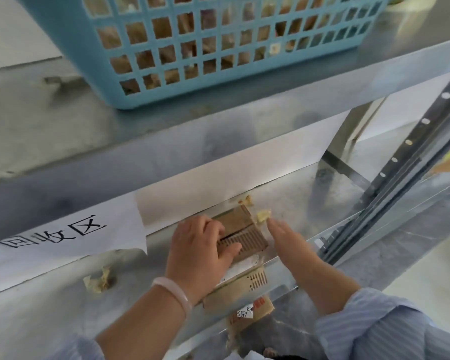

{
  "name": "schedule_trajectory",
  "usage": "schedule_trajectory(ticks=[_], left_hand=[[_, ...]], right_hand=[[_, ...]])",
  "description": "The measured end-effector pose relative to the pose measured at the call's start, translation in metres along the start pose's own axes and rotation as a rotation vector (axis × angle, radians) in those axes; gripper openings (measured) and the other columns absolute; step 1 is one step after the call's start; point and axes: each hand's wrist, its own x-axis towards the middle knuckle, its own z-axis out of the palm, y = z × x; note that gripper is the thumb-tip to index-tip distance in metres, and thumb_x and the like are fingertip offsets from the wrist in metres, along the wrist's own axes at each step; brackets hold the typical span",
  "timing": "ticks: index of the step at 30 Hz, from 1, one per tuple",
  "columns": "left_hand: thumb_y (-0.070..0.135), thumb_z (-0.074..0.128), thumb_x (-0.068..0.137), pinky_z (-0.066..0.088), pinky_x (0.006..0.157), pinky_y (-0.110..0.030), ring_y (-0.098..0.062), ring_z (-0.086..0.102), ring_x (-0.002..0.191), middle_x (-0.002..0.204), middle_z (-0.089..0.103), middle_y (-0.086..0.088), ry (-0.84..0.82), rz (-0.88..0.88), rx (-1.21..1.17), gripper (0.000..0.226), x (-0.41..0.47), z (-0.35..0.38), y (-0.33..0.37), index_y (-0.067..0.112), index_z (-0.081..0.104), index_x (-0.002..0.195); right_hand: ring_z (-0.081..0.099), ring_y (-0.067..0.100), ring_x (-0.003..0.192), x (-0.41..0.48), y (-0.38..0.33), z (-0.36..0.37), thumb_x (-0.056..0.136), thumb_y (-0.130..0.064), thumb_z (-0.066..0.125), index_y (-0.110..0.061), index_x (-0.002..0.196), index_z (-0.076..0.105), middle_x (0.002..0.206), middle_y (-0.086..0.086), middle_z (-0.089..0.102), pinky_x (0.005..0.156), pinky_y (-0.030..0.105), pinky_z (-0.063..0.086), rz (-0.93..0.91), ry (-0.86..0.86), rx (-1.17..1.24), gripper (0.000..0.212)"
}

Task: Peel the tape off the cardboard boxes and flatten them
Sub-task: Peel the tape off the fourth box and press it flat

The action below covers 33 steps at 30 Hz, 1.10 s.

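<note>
Head view: left hand (200,252) grips cardboard box (247,237); right hand (287,242) outstretched, fingers straight.

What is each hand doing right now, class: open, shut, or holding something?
Left hand: grips the flattened cardboard.
Right hand: open, fingers straight, holding nothing.

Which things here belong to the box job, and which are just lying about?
Job: left hand gripping flattened cardboard; open right hand; cardboard pieces underneath; tape scrap by its fingertips; crumpled tape wad.
Lying about: blue basket, contents unclear, on upper shelf; paper sign.
</note>
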Motion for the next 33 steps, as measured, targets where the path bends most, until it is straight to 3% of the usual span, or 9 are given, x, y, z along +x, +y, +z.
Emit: schedule_trajectory(ticks=[4, 8, 10, 13, 16, 19, 22, 26, 33], left_hand=[[0.087, 0.007, 0.071, 0.014, 0.116, -0.05, -0.023, 0.018, 0.141, 0.155, 0.016, -0.001, -0.181, -0.057, 0.106, 0.097, 0.003, 0.01, 0.01, 0.031, 0.007, 0.15], [0.091, 0.012, 0.071, 0.021, 0.115, -0.05, -0.022, 0.028, 0.14, 0.153, 0.03, 0.0, -0.096, -0.061, 0.078, 0.102, 0.004, 0.01, 0.007, 0.028, 0.031, 0.148], [0.089, 0.023, 0.074, 0.032, 0.11, -0.049, -0.022, 0.039, 0.131, 0.145, 0.043, -0.001, -0.03, -0.063, 0.009, 0.096, 0.006, 0.012, 0.005, 0.024, 0.045, 0.141], [0.083, 0.034, 0.078, 0.035, 0.108, -0.043, -0.021, 0.039, 0.128, 0.143, 0.043, -0.001, 0.058, -0.091, -0.114, 0.087, 0.006, 0.014, 0.007, 0.024, 0.045, 0.141], [0.07, 0.053, 0.075, 0.031, 0.108, -0.036, -0.012, 0.034, 0.128, 0.142, 0.037, 0.007, 0.163, -0.133, -0.292, 0.081, 0.001, 0.017, 0.009, 0.031, 0.038, 0.143], [0.061, 0.058, 0.074, 0.03, 0.109, -0.034, -0.007, 0.032, 0.131, 0.144, 0.033, 0.012, 0.215, -0.131, -0.346, 0.078, -0.008, 0.019, 0.006, 0.035, 0.034, 0.144], [0.056, 0.058, 0.076, 0.035, 0.11, -0.045, -0.015, 0.033, 0.135, 0.149, 0.033, 0.006, 0.223, -0.157, -0.349, 0.077, -0.016, 0.021, -0.001, 0.031, 0.036, 0.145], [0.056, 0.053, 0.081, 0.035, 0.109, -0.051, -0.019, 0.033, 0.137, 0.153, 0.03, 0.003, 0.247, -0.176, -0.357, 0.075, -0.025, 0.023, -0.007, 0.03, 0.033, 0.148], [0.053, 0.055, 0.081, 0.039, 0.109, -0.039, -0.009, 0.04, 0.133, 0.145, 0.042, 0.007, 0.278, -0.229, -0.572, 0.058, -0.03, 0.005, -0.013, 0.03, 0.052, 0.134]], right_hand=[[0.061, 0.036, 0.104, 0.009, 0.01, 0.001, 0.102, -0.026, 0.04, -0.007, 0.096, 0.065, 0.108, 0.023, 0.065, 0.099, 0.051, 0.046, 0.018, -0.256, -0.081, 0.032], [0.065, 0.032, 0.103, 0.015, 0.013, -0.003, 0.099, -0.035, 0.045, -0.035, 0.083, 0.074, 0.096, 0.007, 0.074, 0.098, 0.05, 0.048, 0.082, -0.282, 0.061, 0.034], [0.066, 0.025, 0.101, 0.015, 0.012, -0.006, 0.099, -0.032, 0.044, -0.046, 0.093, 0.072, 0.098, -0.002, 0.074, 0.094, 0.04, 0.051, 0.035, -0.322, 0.067, 0.032], [0.064, 0.001, 0.096, 0.011, 0.004, -0.013, 0.101, -0.021, 0.046, -0.032, 0.119, 0.066, 0.107, -0.01, 0.068, 0.071, 0.005, 0.046, -0.079, -0.306, 0.201, 0.029], [0.054, -0.012, 0.108, 0.011, 0.001, -0.018, 0.097, -0.014, 0.053, -0.025, 0.123, 0.064, 0.119, -0.018, 0.059, 0.09, 0.003, 0.041, -0.31, -0.227, 0.179, 0.03], [0.045, -0.025, 0.106, 0.01, -0.001, -0.02, 0.095, -0.012, 0.058, -0.025, 0.124, 0.064, 0.118, -0.028, 0.053, 0.086, -0.003, 0.035, -0.471, -0.244, 0.101, 0.033], [0.046, -0.018, 0.113, 0.015, -0.004, -0.014, 0.093, -0.016, 0.06, -0.035, 0.125, 0.061, 0.121, -0.027, 0.051, 0.093, 0.004, 0.038, -0.563, -0.248, 0.035, 0.037], [0.031, 0.002, 0.135, 0.02, -0.012, -0.006, 0.084, -0.058, 0.04, -0.056, 0.134, 0.041, 0.134, -0.042, 0.029, 0.116, 0.037, 0.027, -0.655, -0.322, -0.218, 0.049], [0.017, 0.002, 0.143, 0.022, -0.01, -0.004, 0.08, -0.082, 0.028, -0.073, 0.126, 0.024, 0.149, -0.032, 0.018, 0.119, 0.043, 0.018, -0.797, -0.35, -0.338, 0.047]])
